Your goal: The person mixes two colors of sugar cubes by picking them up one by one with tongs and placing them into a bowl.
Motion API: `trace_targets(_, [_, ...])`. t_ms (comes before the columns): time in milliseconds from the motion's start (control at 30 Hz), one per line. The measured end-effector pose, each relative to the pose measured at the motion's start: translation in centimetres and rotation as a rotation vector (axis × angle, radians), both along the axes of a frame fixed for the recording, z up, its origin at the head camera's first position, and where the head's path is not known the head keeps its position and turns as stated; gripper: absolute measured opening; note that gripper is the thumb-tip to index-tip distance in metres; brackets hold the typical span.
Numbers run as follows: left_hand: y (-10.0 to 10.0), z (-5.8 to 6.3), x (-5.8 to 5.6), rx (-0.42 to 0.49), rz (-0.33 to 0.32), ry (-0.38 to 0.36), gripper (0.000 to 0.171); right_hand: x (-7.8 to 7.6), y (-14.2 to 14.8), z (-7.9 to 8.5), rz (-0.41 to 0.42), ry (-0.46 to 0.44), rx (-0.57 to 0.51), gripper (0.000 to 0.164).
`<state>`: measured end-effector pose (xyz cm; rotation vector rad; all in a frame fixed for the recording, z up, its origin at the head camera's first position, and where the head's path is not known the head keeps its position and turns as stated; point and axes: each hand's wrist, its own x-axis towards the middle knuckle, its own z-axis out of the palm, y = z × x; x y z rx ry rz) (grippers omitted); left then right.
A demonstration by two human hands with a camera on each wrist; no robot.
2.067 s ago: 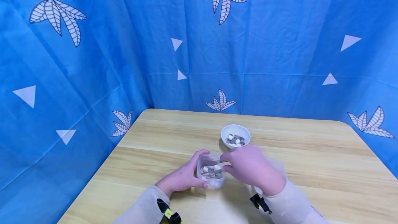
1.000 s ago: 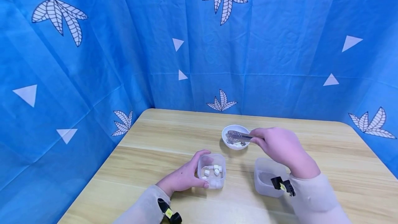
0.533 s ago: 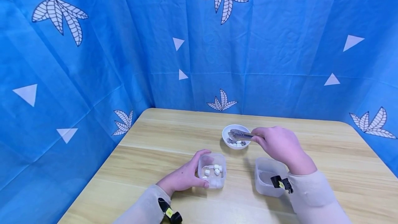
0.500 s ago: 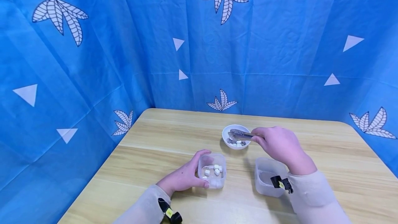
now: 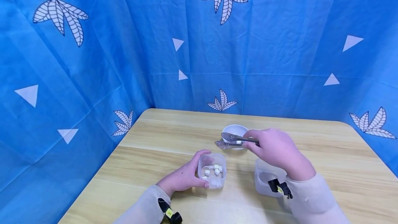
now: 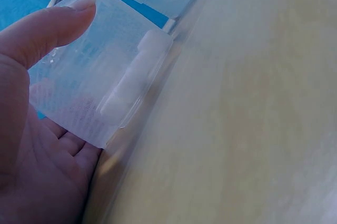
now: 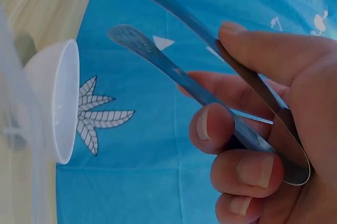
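The right hand (image 5: pixel 275 151) is gripping parted tongs (image 5: pixel 240 138) over the bowl (image 5: pixel 235 128); the left hand (image 5: pixel 186 175) is holding the tub (image 5: pixel 214 184) before it, seemingly steadying well

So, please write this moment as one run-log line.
left hand: holds clear container, white pieces inside; right hand: holds parted, empty tongs; white bowl: apart from tongs; second container: partly hidden

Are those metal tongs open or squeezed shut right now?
Open: the metal tongs have their tips apart, with blue cloth showing between them.
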<state>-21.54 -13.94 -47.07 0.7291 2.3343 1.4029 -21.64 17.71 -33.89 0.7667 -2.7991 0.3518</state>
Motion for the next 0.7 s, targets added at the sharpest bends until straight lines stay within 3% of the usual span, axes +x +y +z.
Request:
trace_targets(233, [0.1,0.1,0.2,-0.020,0.023,-0.033,0.101,0.9,-1.1,0.1,0.085,0.000,0.019,0.026])
trace_targets(700, [0.1,0.0,0.1,-0.002,0.004,-0.033,0.102,2.2,-2.3,0.1,0.236,0.032,0.028,0.023])
